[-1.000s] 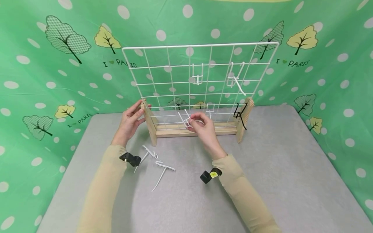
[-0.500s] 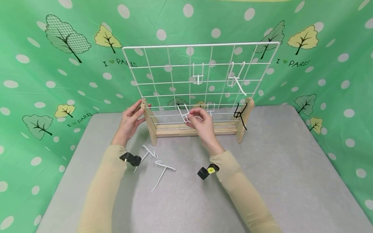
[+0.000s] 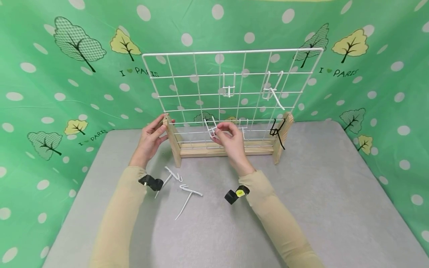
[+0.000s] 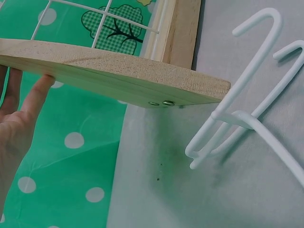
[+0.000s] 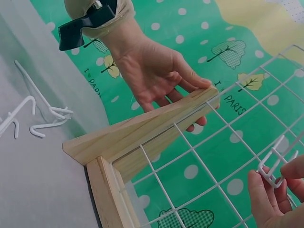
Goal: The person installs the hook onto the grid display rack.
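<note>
A white wire grid panel (image 3: 232, 52) stands upright in a wooden base. My left hand (image 3: 148, 143) grips the top of its left wooden side post (image 3: 173, 143), thumb on the near side and fingers behind. In the right wrist view, that hand (image 5: 152, 76) shows around the post's end. My right hand (image 3: 232, 145) pinches a white wire hook (image 5: 267, 177) between thumb and fingers. The hook's two prongs point up, in front of the lower left-centre grid wires, overlapping them in the head view.
Two loose white hooks (image 3: 172, 174) (image 3: 191, 192) lie on the grey table (image 3: 207, 238) before the left post. On the grid hang white hooks (image 3: 229, 88) (image 3: 275, 95), another low behind my right hand, and a black hook (image 3: 276, 131) by the right post. A green dotted cloth (image 3: 100, 22) surrounds the table.
My right hand has risen a little with the white hook, and its wrist has shifted slightly left. My left hand stays on the post.
</note>
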A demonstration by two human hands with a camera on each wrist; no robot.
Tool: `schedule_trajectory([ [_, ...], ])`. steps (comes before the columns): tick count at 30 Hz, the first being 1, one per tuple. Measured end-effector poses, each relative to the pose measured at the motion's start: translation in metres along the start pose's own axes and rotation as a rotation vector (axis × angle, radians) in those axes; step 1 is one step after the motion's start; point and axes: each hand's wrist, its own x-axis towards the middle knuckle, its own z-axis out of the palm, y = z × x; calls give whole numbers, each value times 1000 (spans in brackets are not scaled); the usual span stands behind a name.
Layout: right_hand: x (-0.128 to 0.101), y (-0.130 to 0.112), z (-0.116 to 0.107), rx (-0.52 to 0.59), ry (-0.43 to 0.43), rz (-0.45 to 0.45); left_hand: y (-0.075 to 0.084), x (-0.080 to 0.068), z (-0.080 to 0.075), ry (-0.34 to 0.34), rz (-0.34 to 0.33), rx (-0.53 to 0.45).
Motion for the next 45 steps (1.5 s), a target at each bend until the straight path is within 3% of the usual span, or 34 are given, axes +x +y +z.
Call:
schedule_trajectory([
  [16, 7, 7, 2, 64, 42, 38, 0, 0, 0, 2, -2, -8],
  [24, 5, 13, 0, 25, 25, 61, -1, 0, -1, 6, -7, -18],
  [25, 10, 24, -5, 47, 9, 50, -1, 0, -1, 7, -7, -19],
  [30, 7, 29, -6, 73, 3, 53, -1, 0, 0, 7, -3, -23],
  [38, -1, 19, -5, -106, 35, 69, -2, 0, 0, 11, 11, -17],
  [45, -7, 24, -11, -149, 30, 75, -1, 1, 0, 17, 8, 6],
])
